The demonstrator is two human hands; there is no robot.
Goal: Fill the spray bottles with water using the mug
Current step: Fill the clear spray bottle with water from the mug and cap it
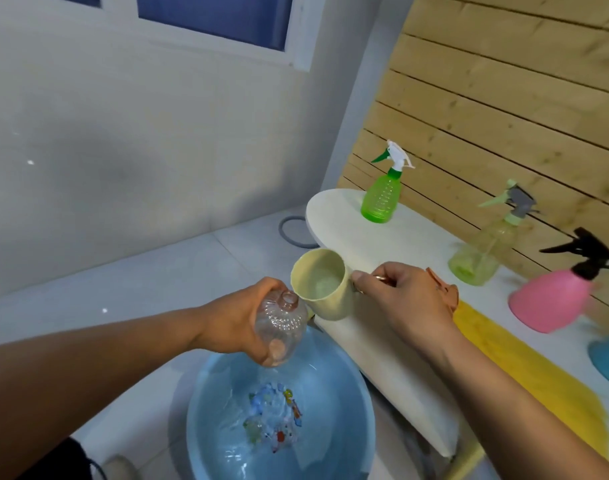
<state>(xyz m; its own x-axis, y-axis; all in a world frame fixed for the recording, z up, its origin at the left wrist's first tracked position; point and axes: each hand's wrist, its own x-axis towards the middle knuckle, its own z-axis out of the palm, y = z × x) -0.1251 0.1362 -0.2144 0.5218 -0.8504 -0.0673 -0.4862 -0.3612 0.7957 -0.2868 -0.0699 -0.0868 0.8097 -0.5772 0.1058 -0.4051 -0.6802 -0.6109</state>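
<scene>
While the left hand grips a clear, capless spray bottle tilted over a blue water basin on the floor, the right hand pinches the handle of a pale yellow mug, its rim touching the bottle's open neck. Judging by this, pouring is about to begin; the next move calls for tipping the mug slowly so water enters the narrow opening. On the white table behind stand a green spray bottle near its far end, a yellow-green one and a pink one along its back edge. No labels or writing are readable.
</scene>
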